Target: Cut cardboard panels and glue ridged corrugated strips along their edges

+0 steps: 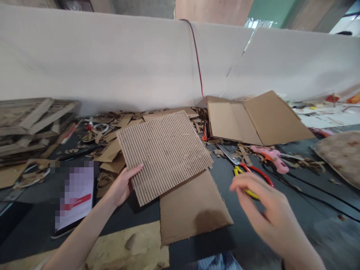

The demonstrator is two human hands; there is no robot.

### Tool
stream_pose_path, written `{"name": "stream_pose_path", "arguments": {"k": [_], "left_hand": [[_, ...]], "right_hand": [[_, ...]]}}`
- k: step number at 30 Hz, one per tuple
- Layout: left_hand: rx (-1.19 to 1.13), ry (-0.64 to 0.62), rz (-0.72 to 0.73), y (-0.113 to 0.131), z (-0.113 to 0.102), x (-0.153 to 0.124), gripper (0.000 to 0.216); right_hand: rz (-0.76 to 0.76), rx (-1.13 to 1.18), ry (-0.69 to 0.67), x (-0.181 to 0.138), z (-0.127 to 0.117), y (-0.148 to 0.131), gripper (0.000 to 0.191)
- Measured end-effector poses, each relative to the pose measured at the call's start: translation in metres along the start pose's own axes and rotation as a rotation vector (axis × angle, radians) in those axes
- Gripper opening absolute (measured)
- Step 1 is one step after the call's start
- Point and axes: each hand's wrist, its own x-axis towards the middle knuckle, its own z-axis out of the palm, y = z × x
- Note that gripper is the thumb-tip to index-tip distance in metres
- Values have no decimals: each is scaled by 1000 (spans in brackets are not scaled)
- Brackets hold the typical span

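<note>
My left hand point(123, 184) grips the near left edge of a ribbed, corrugated cardboard sheet point(164, 153) and holds it tilted over the dark table. A flat brown cardboard sheet point(191, 208) lies under and in front of it. My right hand point(261, 204) hovers above the table at the right, blurred by motion, fingers bent and close together, with nothing visible in them. Just beyond its fingertips lie scissors point(247, 168) with red and yellow handles.
A folded cardboard piece point(258, 118) stands at the back right, with a pink glue gun point(271, 157) and black cables beside it. Cardboard scraps litter the back left. A phone point(74, 197) lies at left. A white wall point(112, 63) bounds the table behind.
</note>
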Motion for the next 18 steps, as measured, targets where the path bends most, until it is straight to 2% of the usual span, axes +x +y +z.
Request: {"name": "stream_pose_path", "arguments": {"k": [2,3,5,7,9,14,18], "left_hand": [[-21,-23,11,-1,-1,1,13],[-28,-33,18,-1,-2,2,14],[-37,-45,24,-2,-3,3,16],[-39,-48,29,-3,-4,4,18],[-40,-52,32,-4,-4,4,18],[-62,-55,9,-3,-4,2,13],[-93,-31,-16,0,-1,-1,8]], "right_hand": [[47,-265,27,16,10,37,17],[114,-414,-10,20,14,56,21],[216,-609,-233,22,20,89,33],[278,-643,-351,21,24,109,38],[346,-629,-408,24,25,114,42],[555,-580,-534,45,26,100,44],[645,-553,-469,51,24,103,40]]}}
